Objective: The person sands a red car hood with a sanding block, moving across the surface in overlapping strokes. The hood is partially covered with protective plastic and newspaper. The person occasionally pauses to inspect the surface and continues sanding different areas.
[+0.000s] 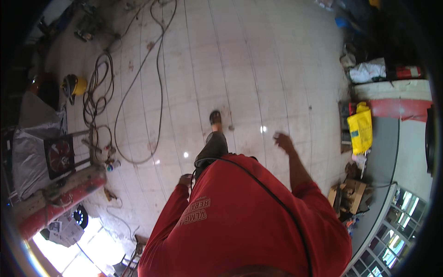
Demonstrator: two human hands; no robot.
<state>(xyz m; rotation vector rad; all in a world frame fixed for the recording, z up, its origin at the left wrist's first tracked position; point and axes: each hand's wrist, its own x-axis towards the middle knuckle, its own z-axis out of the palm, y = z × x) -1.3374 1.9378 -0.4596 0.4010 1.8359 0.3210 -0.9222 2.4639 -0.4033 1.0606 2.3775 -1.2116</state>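
My right hand [283, 142] swings out over the tiled floor with nothing in it, its fingers loosely bent and a little apart. Beside my left hip hangs my left hand [185, 180], small and dark in the picture; how its fingers lie does not show. A black cable [272, 196] crosses the front of my red shirt [244, 221]. One dark shoe [215, 117] points ahead on the pale tiles, below a dark trouser leg. Neither hand touches any object that I can make out.
Looped dark hose [98, 87] trails over the floor at the left, near a yellow-and-black rounded thing [74, 87] and a fan-like unit [61, 156]. At the right are a yellow bag [360, 129] and a cardboard box [353, 194]. A red-and-grey column [62, 196] stands lower left.
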